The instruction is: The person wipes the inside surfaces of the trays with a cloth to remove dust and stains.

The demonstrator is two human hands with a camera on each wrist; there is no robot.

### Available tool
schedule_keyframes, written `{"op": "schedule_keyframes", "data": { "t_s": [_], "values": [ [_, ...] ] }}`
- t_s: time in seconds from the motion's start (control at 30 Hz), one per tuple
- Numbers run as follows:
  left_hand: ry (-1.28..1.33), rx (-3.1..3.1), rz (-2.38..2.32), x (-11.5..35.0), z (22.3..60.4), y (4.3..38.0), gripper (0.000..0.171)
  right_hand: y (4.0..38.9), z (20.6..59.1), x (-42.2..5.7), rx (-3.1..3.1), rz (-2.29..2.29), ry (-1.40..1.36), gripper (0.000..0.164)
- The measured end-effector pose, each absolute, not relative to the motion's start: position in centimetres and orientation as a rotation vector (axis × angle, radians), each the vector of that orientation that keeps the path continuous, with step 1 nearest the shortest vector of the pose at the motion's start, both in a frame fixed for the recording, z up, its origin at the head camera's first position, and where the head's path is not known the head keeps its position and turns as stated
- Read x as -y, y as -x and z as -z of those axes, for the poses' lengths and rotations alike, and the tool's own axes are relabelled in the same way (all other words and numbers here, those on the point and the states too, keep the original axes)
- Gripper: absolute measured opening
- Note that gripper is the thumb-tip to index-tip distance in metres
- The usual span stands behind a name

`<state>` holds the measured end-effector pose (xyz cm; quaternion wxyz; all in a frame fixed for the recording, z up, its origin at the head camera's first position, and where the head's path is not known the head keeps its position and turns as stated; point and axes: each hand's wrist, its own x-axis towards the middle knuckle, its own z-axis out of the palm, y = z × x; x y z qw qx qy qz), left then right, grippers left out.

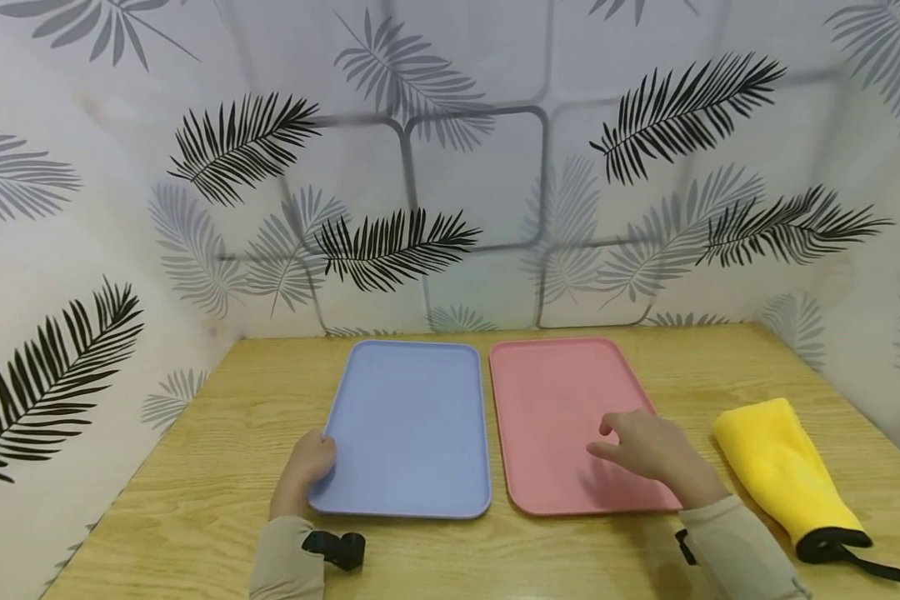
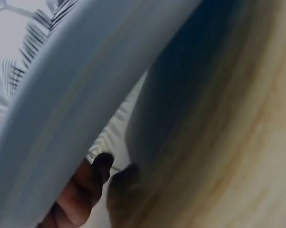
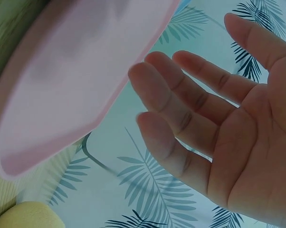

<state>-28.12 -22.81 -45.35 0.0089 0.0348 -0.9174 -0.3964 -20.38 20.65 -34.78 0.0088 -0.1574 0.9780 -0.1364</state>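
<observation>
A blue tray lies on the wooden table, left of centre. My left hand grips its left edge near the front corner. In the left wrist view the fingers curl under the tray's rim, which stands off the tabletop on that side. To the right lies a pink tray. Over its right part hovers my right hand, holding nothing. The right wrist view shows the palm with its fingers loosely spread and slightly bent, apart from the pink tray.
At the right of the table lies a folded yellow cloth with a black end and strap. A wall covering with leaf prints stands behind the table and along both sides. The two trays lie side by side with a narrow gap.
</observation>
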Motion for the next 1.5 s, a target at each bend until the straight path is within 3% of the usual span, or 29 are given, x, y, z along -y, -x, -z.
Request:
{"op": "schedule_keyframes", "data": {
  "t_s": [0.2, 0.87, 1.5],
  "values": [
    [-0.225, 2.74, 1.6, 20.7, 41.2, 24.6, 0.032, 20.4, 34.9, -20.8, -3.059, 0.421, 0.504, 0.03],
    [-0.294, 2.597, 1.724, 20.6, 40.6, 23.3, 0.036, 20.4, 35.9, -20.8, -3.066, 0.379, 0.538, 0.031],
    [-0.223, 2.291, 1.904, 14.2, 38.0, 20.0, 0.033, 20.2, 36.1, -20.9, -3.023, 0.404, 0.51, 0.032]
  ]
}}
